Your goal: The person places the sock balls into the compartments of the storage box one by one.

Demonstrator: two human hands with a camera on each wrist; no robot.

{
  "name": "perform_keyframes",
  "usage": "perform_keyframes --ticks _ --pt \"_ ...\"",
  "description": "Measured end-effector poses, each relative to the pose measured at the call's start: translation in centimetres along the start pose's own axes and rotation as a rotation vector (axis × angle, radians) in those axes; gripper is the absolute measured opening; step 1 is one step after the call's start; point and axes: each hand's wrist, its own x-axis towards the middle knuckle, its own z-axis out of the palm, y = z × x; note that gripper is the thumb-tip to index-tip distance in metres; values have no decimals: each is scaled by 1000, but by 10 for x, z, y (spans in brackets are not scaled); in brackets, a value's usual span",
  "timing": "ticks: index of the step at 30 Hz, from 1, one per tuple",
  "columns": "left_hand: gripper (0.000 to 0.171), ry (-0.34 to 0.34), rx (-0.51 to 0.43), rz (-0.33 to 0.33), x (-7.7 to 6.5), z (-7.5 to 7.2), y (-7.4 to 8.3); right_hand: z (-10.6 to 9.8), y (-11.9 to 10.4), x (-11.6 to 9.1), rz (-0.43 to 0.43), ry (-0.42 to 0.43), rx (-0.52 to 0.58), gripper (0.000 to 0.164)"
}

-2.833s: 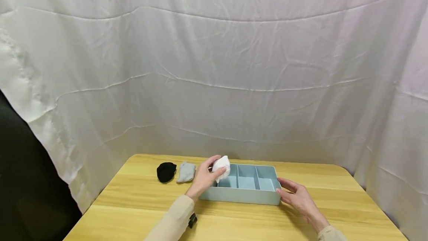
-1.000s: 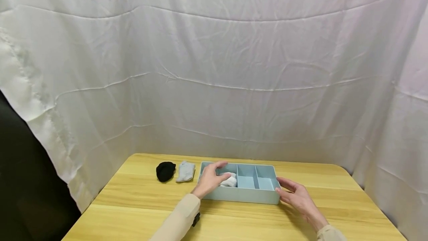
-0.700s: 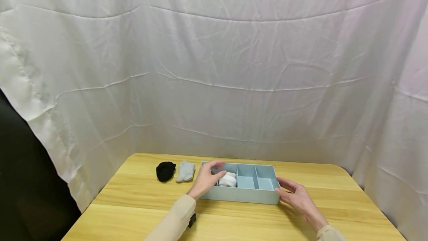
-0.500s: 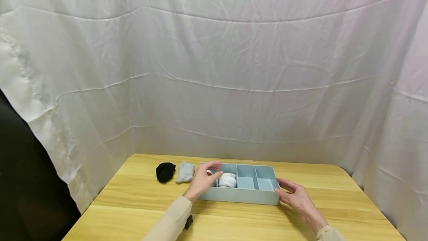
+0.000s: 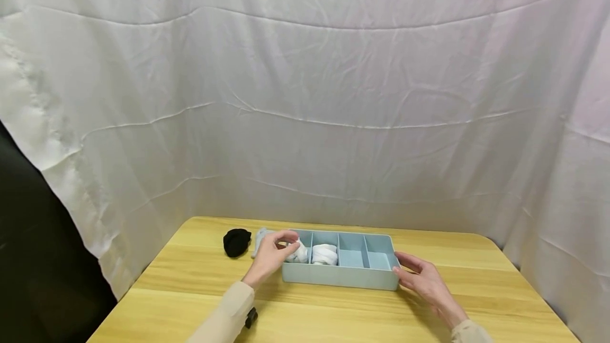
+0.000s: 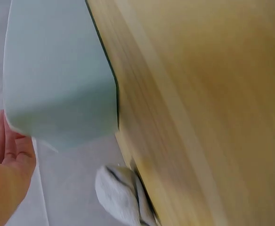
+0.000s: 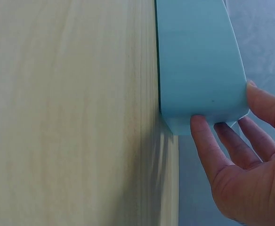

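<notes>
A pale blue box (image 5: 339, 277) with a row of compartments lies lengthwise on the table. One rolled white sock (image 5: 325, 254) fills the second compartment from the left; another whitish sock (image 5: 300, 254) sits in the leftmost, partly behind my left fingers. My left hand (image 5: 270, 255) hovers at the box's left end, fingers loosely bent and nothing held. At the opposite end, my right hand (image 5: 426, 281) holds the box's corner between thumb and fingers, as the right wrist view shows. Left of the box lies a folded grey sock (image 6: 121, 195), half hidden by my left hand in the head view.
Farther left on the wooden table (image 5: 190, 279) lies a balled black sock (image 5: 236, 243). The two right compartments show bare blue floors. A pale curtain (image 5: 352, 120) hangs behind the table and along both sides.
My left hand has put the white sock into the second compartment, let go and drawn back leftward past the box's end. My right hand has stayed at the right end.
</notes>
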Motion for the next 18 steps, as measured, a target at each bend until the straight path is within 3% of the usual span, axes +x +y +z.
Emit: perform_keyframes --ticks 13,18 --pt "24 -82 12 -81 0 -38 -12 -1 1 3 4 -9 18 59" --pt "26 -77 -11 -114 2 -56 -21 -1 1 3 -1 -11 20 58"
